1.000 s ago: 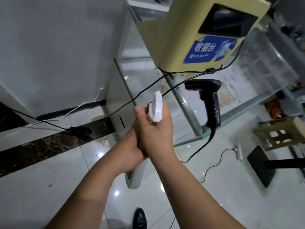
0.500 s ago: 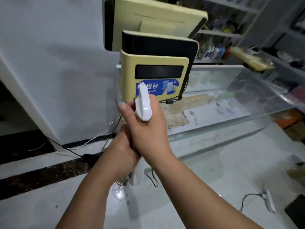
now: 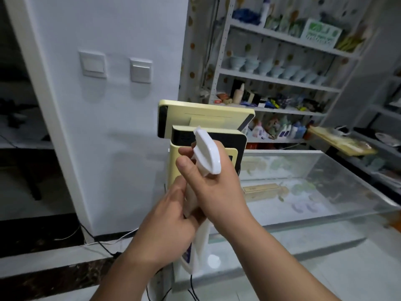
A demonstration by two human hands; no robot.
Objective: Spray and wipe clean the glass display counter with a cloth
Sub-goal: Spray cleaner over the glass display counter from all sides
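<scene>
Left hand (image 3: 167, 216): grips the body of the white plastic spray bottle (image 3: 206, 153), carrying its weight from below.
Right hand (image 3: 214, 187): curled round the bottle's neck just under the trigger head, ready to squeeze. Whether a finger sits on the trigger is hidden.
Bottle: upright, nozzle pointing away, in front of the cream-yellow till terminal (image 3: 206, 115).
Clear glass display counter (image 3: 303, 220): beyond and right of the hands, so the nozzle likely needs swinging right.
Cloth: none in view.
Stocked white shelves (image 3: 282, 83): farthest back.
</scene>
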